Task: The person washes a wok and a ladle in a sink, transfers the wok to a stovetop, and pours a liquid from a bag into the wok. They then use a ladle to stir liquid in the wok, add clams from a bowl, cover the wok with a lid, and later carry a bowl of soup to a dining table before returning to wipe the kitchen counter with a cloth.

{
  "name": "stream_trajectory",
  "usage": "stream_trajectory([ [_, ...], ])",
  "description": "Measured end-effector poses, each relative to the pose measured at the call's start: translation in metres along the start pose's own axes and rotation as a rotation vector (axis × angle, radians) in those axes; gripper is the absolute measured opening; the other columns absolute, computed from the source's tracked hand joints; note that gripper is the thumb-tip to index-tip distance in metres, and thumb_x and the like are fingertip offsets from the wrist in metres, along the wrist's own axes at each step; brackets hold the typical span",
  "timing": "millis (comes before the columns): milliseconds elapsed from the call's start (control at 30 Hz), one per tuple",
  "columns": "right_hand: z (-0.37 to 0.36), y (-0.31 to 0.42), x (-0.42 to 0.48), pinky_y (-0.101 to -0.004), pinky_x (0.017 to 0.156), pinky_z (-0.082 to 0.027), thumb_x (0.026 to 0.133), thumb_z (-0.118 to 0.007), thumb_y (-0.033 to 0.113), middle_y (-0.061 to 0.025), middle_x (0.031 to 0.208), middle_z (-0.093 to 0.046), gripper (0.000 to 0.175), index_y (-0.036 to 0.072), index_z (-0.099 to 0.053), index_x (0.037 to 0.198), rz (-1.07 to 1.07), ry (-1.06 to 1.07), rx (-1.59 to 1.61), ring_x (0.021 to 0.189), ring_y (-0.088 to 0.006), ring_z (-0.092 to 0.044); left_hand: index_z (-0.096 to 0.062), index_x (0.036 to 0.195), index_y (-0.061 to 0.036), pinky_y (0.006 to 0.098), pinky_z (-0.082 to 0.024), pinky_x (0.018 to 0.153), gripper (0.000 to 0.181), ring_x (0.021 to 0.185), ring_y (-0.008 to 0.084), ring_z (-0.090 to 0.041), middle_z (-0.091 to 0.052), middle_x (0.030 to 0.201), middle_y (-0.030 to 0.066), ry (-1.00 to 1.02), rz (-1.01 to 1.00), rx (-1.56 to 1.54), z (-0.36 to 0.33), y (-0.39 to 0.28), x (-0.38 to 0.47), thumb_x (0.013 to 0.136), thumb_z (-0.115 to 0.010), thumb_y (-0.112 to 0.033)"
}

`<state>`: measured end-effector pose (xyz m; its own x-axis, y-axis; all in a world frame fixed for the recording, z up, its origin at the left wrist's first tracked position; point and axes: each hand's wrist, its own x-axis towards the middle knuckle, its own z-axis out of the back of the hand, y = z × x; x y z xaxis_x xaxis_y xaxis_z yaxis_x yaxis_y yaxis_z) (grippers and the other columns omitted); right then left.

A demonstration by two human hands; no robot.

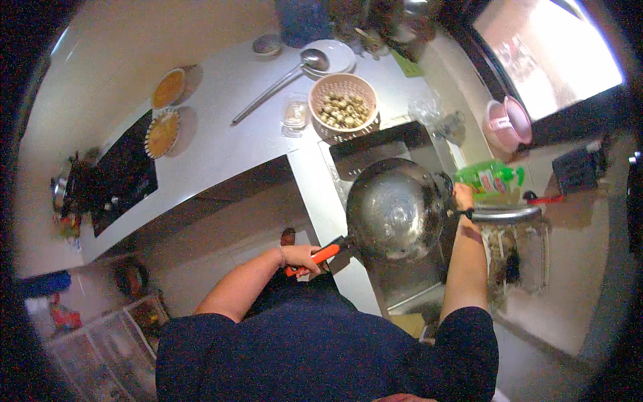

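A large metal wok (397, 211) rests over the sink (417, 286), its inside wet and shiny. My left hand (303, 259) is wrapped around the wok's orange-red handle (325, 253). On the far side, my right hand (462, 195) has its fingers curled beside the wok's dark loop handle (444, 184) and the foot of a green pump bottle (482, 178). What those fingers grip, if anything, is hidden. Beyond the wok, a pink perforated basket (371, 95) holds many small speckled eggs (344, 110).
A long-handled metal ladle (274, 98) lies across stacked white plates (339, 53). Beside the basket sits a clear plastic container (295, 114). Two fluted dishes (163, 133) stand near the black cooktop (125, 173). Pink plastic containers (507, 123) are below the window.
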<state>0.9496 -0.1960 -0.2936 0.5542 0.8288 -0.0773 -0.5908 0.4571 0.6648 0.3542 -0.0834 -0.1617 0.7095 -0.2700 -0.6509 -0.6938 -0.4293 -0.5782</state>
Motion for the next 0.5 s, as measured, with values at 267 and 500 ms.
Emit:
stream_trajectory([
  [267,0.001,-0.005,0.019,-0.0274,0.052,-0.038,0.081,-0.053,0.022,0.0002,0.062,-0.052,0.023,0.001,-0.058,0.075,-0.234,0.146,0.211,0.057,-0.0101,-0.046,-0.038,0.111,-0.0044,0.0269,-0.042,0.034,0.047,0.039,0.0109,-0.048,-0.049,0.051,0.003,-0.033,-0.028,-0.006,-0.009,0.005,-0.004,0.072,-0.064,-0.007],
  [500,0.003,0.042,0.003,-0.0285,0.069,-0.044,0.08,-0.059,0.019,-0.0056,0.081,-0.064,0.026,-0.004,-0.062,0.092,-0.128,0.102,0.112,0.074,-0.0119,-0.056,-0.045,0.102,-0.005,0.0272,-0.042,0.034,0.038,0.039,0.0116,-0.047,-0.049,0.052,0.0048,-0.089,-0.086,-0.025,-0.012,0.022,-0.011,0.069,-0.065,-0.005],
])
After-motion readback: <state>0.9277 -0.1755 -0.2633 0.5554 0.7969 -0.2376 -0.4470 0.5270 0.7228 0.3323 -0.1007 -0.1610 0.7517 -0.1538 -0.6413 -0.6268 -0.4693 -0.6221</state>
